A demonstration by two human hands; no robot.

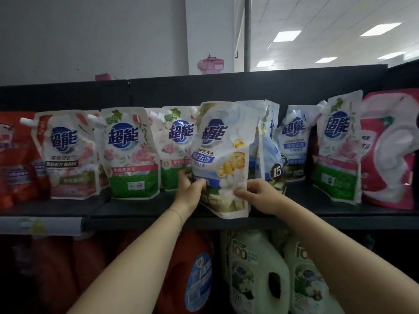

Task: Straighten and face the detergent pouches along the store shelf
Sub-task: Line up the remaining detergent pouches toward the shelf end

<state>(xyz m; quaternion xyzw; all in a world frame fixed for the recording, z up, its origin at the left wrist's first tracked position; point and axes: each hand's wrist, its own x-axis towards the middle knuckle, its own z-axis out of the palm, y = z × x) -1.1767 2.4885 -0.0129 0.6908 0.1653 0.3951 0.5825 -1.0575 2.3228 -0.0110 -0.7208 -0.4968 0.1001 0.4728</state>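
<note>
Red pouch (13, 159) cut by left edge; pink pouch (390, 150) cut by right edge. Blue pouches (271, 141) mostly hidden behind held pouch (224, 155). Price strip (38, 225) blurred, unreadable. Lower bottles (256, 273) cut by bottom edge

Low down we see pale green jugs (260, 257) standing side by side, with orange-red jugs (181, 257) just to their left. Higher up we make out a pink object (210, 64) against the white wall (90, 30), a grey pole (247, 32) and lit ceiling panels (286, 36).
</note>
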